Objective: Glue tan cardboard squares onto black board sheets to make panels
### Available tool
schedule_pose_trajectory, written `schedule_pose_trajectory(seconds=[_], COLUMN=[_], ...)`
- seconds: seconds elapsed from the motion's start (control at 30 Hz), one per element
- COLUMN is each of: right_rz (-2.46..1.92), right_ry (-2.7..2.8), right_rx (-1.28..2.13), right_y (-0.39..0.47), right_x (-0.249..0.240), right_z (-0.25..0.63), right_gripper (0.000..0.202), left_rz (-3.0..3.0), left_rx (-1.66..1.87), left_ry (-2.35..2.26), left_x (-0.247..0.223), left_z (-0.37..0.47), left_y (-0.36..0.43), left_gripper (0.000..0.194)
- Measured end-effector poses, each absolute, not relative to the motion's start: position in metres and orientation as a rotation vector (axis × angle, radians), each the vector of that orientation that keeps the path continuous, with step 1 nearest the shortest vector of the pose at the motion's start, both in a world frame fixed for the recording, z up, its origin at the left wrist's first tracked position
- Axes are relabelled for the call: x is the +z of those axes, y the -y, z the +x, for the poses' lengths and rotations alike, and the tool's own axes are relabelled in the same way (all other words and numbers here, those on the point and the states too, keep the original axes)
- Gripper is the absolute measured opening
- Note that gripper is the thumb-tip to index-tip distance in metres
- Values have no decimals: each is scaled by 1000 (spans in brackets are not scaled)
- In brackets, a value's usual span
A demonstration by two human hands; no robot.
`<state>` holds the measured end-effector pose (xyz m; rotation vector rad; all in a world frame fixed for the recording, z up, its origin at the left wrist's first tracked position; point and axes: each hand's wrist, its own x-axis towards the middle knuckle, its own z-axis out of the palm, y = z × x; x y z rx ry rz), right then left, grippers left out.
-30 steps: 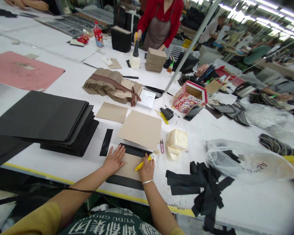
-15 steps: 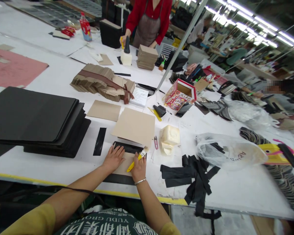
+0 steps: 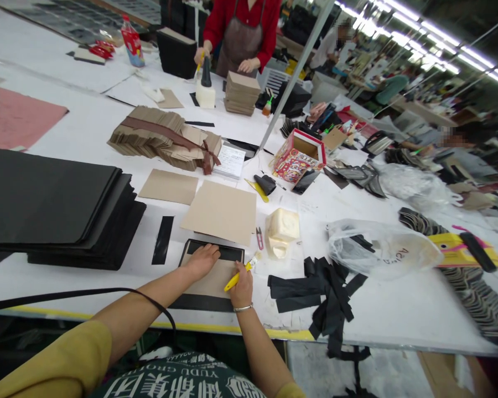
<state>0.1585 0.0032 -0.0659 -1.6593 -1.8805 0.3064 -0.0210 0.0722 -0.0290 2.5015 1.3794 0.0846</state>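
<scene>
My right hand (image 3: 242, 286) is closed round a yellow-handled paintbrush (image 3: 233, 281), its bristles pointing up and away from me. That hand rests at the right edge of a beige board (image 3: 211, 281) with black along its near and far edges. My left hand (image 3: 202, 262) lies palm down on the board, fingers stretched over the black strip (image 3: 231, 252) at its far end. Just beyond sits a larger beige sheet (image 3: 222, 210). To the right of it stands a cream plastic container (image 3: 283, 225) with an opening low on its side, near pink-handled snips (image 3: 259, 239).
A thick stack of black sheets (image 3: 45, 199) stands at the left. Loose black strips (image 3: 323, 293) and a clear plastic bag (image 3: 382, 249) lie to the right. A tied bundle of boards (image 3: 157, 135) and a red box (image 3: 292, 160) sit farther back. Across the table, a person in red sleeves (image 3: 269, 38) works.
My left hand has slid right along the black strip, uncovering the board's left corner. My right hand, still holding the paintbrush, has shifted slightly down the board's right edge. The view has shifted a little.
</scene>
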Motion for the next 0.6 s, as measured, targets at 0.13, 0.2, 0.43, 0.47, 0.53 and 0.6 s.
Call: schedule_pose_trajectory(seconds=[0.13, 0.2, 0.43, 0.47, 0.53, 0.6], right_rz=[-1657, -1653, -1667, -1671, -1687, -1715], right_ry=[1871, 1870, 1906, 1932, 1994, 2056], right_rx=[321, 327, 280, 267, 233, 194], right_y=[-1, -2, -12, -14, -15, -14], right_x=[-66, -65, -59, -58, -57, -56], right_z=[161, 163, 165, 165, 164, 164], right_gripper=[40, 39, 36, 36, 36, 28], left_rz=[2422, 2385, 2380, 2385, 2406, 2434], left_rx=[103, 99, 125, 136, 147, 125], left_ry=[-1452, -1470, -1506, -1511, -1503, -1475], left_x=[-32, -33, -29, -29, -29, -28], left_z=[-14, -10, -5, -5, -5, -4], left_y=[-69, -69, -59, -56, -50, -43], left_gripper=[30, 25, 24, 23, 23, 25])
